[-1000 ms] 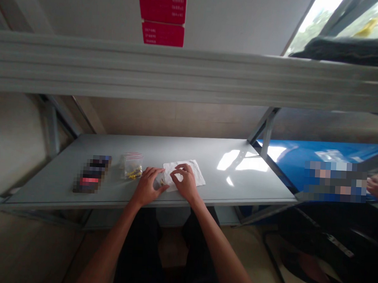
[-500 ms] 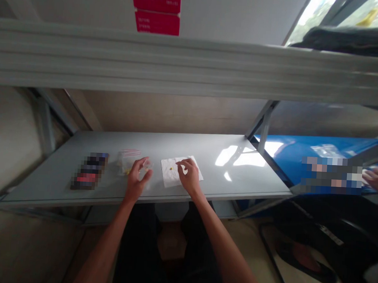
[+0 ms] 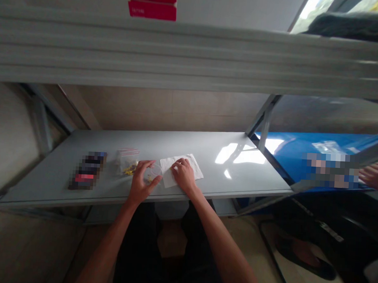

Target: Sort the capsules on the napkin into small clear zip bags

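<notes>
My left hand (image 3: 142,182) curves its thumb and fingers around a clear, thin-looking plastic container (image 3: 154,171), with something small and yellow low in it. Whether this is a bag or a small cup I cannot tell. My right hand (image 3: 184,173) is over a white tissue (image 3: 192,162), its bent fingertips down on the sheet; whatever they pinch is hidden beneath them. Left of my left hand lies a clear zip bag (image 3: 128,156) with red lines along its top and several small yellow pieces (image 3: 130,169) inside.
On the grey shelf table (image 3: 90,142) a pixelated dark object (image 3: 88,170) lies at the left. A thick grey beam (image 3: 193,59) crosses above, with red boxes (image 3: 152,6) over it. At the right, another person's hand (image 3: 377,176) is by a blue table (image 3: 289,153).
My right hand has lowered to the tissue, covering the small yellow piece seen there before. My left hand has moved slightly right with the clear plastic container, closer to the tissue.
</notes>
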A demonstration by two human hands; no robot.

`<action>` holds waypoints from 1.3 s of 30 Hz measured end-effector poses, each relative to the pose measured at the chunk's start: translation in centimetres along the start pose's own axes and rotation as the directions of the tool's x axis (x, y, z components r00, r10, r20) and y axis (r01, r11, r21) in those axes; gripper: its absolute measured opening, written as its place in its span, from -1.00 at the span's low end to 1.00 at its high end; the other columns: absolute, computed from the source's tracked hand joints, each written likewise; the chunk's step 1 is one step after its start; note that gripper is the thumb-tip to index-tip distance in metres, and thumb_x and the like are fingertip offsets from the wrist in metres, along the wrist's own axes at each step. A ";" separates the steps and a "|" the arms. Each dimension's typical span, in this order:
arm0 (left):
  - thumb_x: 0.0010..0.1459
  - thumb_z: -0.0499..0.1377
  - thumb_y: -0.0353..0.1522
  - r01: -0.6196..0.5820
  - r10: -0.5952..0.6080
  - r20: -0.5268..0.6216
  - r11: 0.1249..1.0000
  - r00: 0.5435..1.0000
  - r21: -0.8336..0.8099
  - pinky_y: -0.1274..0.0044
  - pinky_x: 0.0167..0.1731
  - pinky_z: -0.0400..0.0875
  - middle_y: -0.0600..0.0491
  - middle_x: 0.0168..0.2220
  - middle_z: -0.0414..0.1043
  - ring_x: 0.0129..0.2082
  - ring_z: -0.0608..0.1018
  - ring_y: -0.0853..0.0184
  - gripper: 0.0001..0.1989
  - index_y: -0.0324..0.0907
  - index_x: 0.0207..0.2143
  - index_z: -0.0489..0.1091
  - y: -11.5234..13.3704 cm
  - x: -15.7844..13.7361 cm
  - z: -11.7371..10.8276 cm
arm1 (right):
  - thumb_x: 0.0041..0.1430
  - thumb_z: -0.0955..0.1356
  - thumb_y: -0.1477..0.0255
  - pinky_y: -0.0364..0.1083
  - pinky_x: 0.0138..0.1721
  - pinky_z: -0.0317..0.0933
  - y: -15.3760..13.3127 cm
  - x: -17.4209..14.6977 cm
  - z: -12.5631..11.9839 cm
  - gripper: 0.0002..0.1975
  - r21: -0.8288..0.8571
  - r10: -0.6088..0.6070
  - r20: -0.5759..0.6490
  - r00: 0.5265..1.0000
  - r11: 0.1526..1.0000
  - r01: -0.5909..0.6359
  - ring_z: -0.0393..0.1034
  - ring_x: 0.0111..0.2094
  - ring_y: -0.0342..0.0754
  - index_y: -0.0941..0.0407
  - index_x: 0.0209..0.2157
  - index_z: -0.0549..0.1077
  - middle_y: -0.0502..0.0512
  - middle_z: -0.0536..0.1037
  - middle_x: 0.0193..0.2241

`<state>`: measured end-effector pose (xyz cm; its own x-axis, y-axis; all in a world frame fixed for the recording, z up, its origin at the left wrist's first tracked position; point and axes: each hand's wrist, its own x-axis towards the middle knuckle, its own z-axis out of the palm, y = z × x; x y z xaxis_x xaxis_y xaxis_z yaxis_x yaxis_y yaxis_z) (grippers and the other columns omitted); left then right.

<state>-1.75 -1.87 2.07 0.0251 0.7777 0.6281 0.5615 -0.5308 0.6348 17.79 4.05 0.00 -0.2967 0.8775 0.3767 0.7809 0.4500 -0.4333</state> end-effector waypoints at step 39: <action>0.43 -0.11 -0.09 0.173 -0.148 0.238 0.981 0.960 -0.091 0.26 0.18 0.30 -0.06 0.04 0.56 0.09 0.53 0.18 -0.52 -0.10 -0.06 0.54 -1.6 -0.2 1.1 | 0.27 0.38 0.11 -0.11 -0.37 0.33 -1.1 -0.5 -5.2 -0.63 0.806 0.075 0.017 0.997 0.590 -0.058 0.47 -0.44 -0.09 0.15 -0.36 0.55 0.12 0.62 -0.45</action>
<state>-1.73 -0.78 0.39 0.1377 0.9050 0.4025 0.4801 -0.4164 0.7721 19.98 2.29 4.55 -0.2466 0.9116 0.3289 0.0348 0.3475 -0.9370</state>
